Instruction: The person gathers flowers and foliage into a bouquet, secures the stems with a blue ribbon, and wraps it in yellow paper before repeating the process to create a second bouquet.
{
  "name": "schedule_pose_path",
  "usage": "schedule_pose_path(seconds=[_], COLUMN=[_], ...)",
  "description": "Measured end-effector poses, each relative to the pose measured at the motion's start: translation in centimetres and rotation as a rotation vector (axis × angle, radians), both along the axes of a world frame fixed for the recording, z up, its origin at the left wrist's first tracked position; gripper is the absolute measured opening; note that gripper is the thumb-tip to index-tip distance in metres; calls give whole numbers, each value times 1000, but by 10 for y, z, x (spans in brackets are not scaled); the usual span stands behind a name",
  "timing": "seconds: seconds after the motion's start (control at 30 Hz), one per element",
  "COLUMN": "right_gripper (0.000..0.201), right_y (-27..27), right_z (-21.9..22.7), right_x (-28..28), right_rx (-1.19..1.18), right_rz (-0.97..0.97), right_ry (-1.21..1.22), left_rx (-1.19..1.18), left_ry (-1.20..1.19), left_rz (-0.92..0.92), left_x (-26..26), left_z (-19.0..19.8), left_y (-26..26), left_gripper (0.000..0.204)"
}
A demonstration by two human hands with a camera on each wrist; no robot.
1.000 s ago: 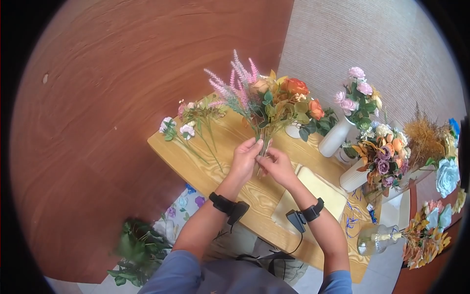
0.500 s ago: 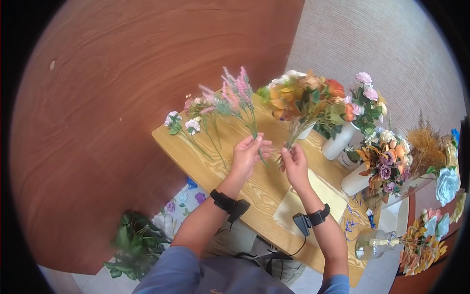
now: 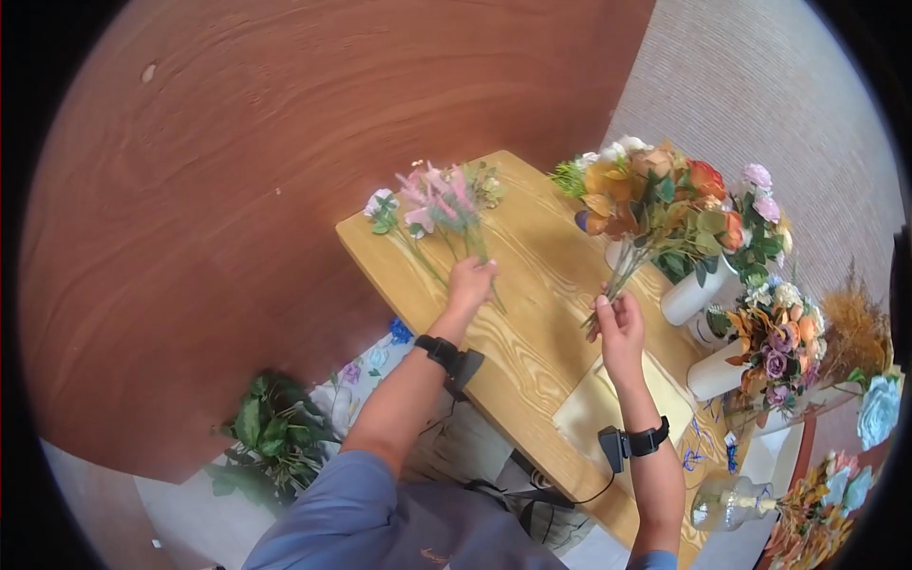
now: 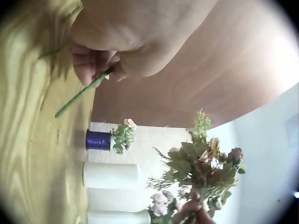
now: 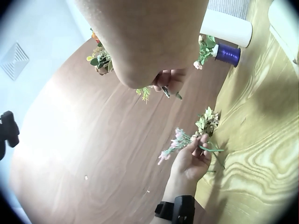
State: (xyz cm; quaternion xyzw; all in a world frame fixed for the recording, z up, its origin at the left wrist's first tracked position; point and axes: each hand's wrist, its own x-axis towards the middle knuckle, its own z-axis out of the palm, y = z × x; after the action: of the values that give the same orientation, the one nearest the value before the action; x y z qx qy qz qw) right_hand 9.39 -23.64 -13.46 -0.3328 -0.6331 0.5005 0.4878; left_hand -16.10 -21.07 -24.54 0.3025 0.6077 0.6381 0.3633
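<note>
At the table's left part, my left hand (image 3: 472, 283) pinches a pink lavender spray (image 3: 446, 198). The spray overlaps the flowers lying there in the head view. Its green stem (image 4: 77, 100) sticks out below the fingers in the left wrist view, close over the wood. My right hand (image 3: 619, 328) holds up a mixed bouquet (image 3: 665, 204) of orange and peach roses with autumn leaves, gripped by its stems (image 3: 622, 271). In the right wrist view, stem ends show beneath the curled fingers of that hand (image 5: 170, 81), and most of the bouquet is hidden behind the forearm.
White and pink flowers (image 3: 382, 204) lie on the wooden table (image 3: 527, 351). White vases (image 3: 698, 290) with flowers line its right side. A cream cloth (image 3: 584, 408), blue ribbon bits (image 3: 696, 458), a glass vase (image 3: 727, 503) and a purple spool (image 5: 229, 55) are there. Leafy greenery (image 3: 275, 427) stands lower left.
My hands have drawn apart. The lavender spray came out of the bouquet with my left hand and moved left, down toward the flowers on the table. My right hand carried the bouquet to the right.
</note>
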Motion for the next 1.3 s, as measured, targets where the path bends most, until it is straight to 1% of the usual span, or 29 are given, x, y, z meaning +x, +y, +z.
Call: schedule_pose_path(seconds=[0.03,0.07,0.13,0.17,0.23,0.27,0.33,0.4,0.47,0.5,0.57,0.6,0.67,0.7,0.77,0.9,1.0,1.1,1.2,1.27,1.3], right_gripper=[29,29,30,31,31,31,30,30,28,28,26,26,26,26,25,23,23,23,24,24,25], right_y=[-1,-2,-5,-7,-8,-8,-7,-7,-6,-5,-4,-4,-5,-4,-2,-2,3,0,-1,-3,-4], right_z=[2,3,8,10,12,13,13,12,9,6,0,0,0,1,4,19,21,28,27,25,24], right_x=[1,2,2,2,2,1,-1,-4,-7,-7,-6,-4,-2,0,6,12,19,21,24,25,25], right_rx=[-9,-6,-25,-33,-44,-53,-58,-67,-57,-57,-16,-11,8,10,31,87,110,108,112,110,106], right_rz=[16,-1,70,81,87,104,106,114,114,113,102,97,10,5,-84,-158,-176,-188,-198,-193,-181], right_ry=[-1,-4,4,2,6,13,3,-10,-29,-32,-26,-26,-49,-48,-38,45,94,89,67,49,58], left_rx=[-134,-129,-213,-208,-333,-330,-66,87,243,244,380,384,286,287,246,183,139,118,115,96,95], left_ry=[191,190,931,929,1029,1028,677,110,-95,-98,-243,-242,-316,-316,-261,-281,-281,-288,-252,-151,-149], left_rz=[-18,-35,95,83,47,44,-156,-409,-596,-596,-823,-828,-682,-687,-594,-565,-514,-471,-443,-384,-381], left_x=[-6,-7,-9,-6,-1,3,18,46,69,76,85,88,93,93,90,84,81,78,76,72,69], left_z=[-9,-6,5,17,40,48,63,78,108,107,104,102,101,100,95,92,83,74,61,55,52], left_y=[3,-2,-15,-20,-30,-31,-29,-27,-39,-36,-30,-29,-29,-27,-27,-29,-27,-25,-19,-16,-14], left_gripper=[27,27,36,36,39,39,37,33,25,25,23,23,21,21,17,15,15,15,15,17,17])
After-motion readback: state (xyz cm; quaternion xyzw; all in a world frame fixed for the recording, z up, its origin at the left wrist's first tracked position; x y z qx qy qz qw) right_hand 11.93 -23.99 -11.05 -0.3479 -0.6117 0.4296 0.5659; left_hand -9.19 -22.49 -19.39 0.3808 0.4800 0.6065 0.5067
